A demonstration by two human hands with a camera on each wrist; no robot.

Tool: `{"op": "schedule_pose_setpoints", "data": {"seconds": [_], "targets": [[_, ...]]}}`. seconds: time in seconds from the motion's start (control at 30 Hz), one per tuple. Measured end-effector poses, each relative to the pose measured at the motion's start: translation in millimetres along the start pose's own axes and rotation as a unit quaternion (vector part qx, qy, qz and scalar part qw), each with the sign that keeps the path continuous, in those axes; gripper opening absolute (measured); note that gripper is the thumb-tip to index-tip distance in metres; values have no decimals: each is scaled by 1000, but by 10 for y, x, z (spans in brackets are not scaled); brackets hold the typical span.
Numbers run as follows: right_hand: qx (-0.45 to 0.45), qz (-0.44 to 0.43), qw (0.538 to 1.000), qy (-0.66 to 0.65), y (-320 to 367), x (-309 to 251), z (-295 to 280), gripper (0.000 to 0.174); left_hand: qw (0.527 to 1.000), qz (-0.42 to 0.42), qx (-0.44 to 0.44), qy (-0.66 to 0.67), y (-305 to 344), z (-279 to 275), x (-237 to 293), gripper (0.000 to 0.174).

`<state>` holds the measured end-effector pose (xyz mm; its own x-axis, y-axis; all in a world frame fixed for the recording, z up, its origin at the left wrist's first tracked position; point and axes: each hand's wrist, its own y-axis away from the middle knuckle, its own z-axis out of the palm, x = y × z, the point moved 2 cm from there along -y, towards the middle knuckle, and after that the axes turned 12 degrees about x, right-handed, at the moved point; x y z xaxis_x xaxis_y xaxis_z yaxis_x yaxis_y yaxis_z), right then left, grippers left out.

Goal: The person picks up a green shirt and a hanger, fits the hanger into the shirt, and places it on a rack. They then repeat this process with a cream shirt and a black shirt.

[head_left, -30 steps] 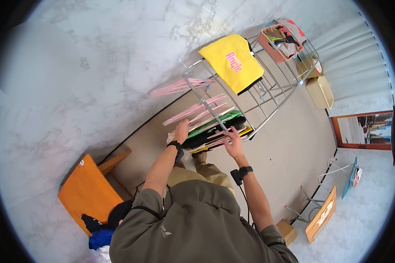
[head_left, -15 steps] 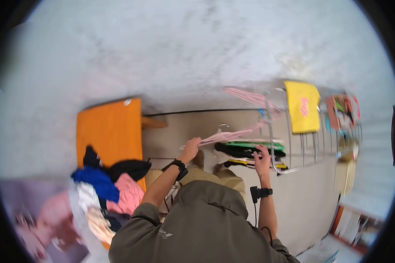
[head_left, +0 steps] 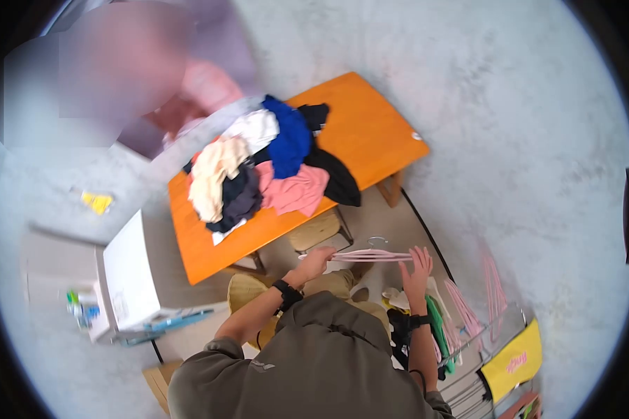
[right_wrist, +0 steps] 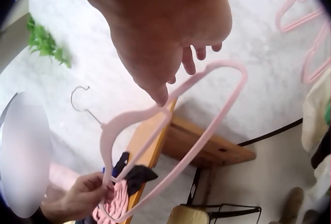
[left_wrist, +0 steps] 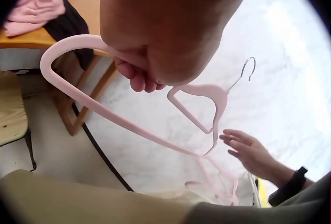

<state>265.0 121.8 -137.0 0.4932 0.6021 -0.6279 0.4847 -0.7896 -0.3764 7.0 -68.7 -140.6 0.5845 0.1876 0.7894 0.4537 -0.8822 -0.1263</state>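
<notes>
My left hand point(head_left: 316, 262) grips one end of a pale pink clothes hanger point(head_left: 360, 256) with a metal hook, held out in front of my body. No garment is on it. In the left wrist view its fingers curl round the hanger's arm point(left_wrist: 129, 124). My right hand point(head_left: 416, 271) is beside the hanger's other end, fingers extended. From the left wrist, that right hand point(left_wrist: 253, 154) shows with its fingers loosely straight, apart from the hanger. Ahead, a pile of clothes, with a pink garment point(head_left: 293, 188) and a blue one point(head_left: 286, 140), lies on an orange table point(head_left: 370, 105).
A metal drying rack point(head_left: 461, 387) stands at lower right, with a yellow garment point(head_left: 514, 363) over it and more pink hangers point(head_left: 463, 307) and clothes hanging from it. A stool point(head_left: 318, 230) is by the table. A white box point(head_left: 129, 272) stands at left.
My view has swung left from the rack to the table with clothes. The left hand has carried the pink hanger away from the rack; the right hand has come to its other end.
</notes>
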Motion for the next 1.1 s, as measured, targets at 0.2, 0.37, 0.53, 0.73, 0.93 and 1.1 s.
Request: {"op": "schedule_pose_setpoints", "data": {"seconds": [0.2, 0.37, 0.53, 0.73, 0.93, 1.1], "targets": [[-81, -96, 988, -91, -78, -511, 576, 20, 993, -72, 92, -27, 788, -757, 126, 15], [-134, -198, 960, -149, -293, -1306, 891, 12, 974, -148, 153, -83, 1138, -1195, 175, 20], [-232, -252, 921, -183, -407, -1977, 1513, 11, 961, -140, 219, -96, 1271, -1520, -154, 25], [-221, -276, 905, -236, -655, -3006, 2199, 16, 953, -124, 277, -1, 1451, -2182, -770, 20], [-117, -239, 924, -274, -1192, -3569, 3027, 32, 916, -215, 335, 43, 1674, -2842, -1181, 13], [-212, -166, 920, -284, -1582, -3774, 3769, 38, 866, -237, 440, 16, 2004, -2892, -1436, 14]]}}
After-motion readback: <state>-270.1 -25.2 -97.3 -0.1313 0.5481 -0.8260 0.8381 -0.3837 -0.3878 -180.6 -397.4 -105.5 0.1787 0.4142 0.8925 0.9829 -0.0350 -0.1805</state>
